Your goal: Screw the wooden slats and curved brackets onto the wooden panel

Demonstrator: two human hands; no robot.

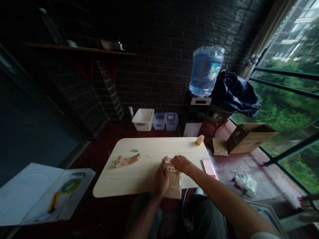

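Observation:
A small wooden assembly [170, 168] of pale bars with holes is at the table's front, above a piece of brown cardboard [173, 186]. Its left side is gripped by my left hand [161, 181], thumb on the near bar. My right hand [180, 163] is closed at the assembly's right end; whatever is between those fingers is hidden. A similar wooden assembly [127, 161] rests on the left of the table. Behind it lie several small dark pieces [134, 150], too small to name.
The pale table [112, 184] has rounded corners. A yellow-capped bottle [199, 140] stands at its far right, and a pink flat item [209, 167] lies on the right edge. An open case [82, 186] is on the left. Bins [143, 124] and a water dispenser [196, 111] stand behind.

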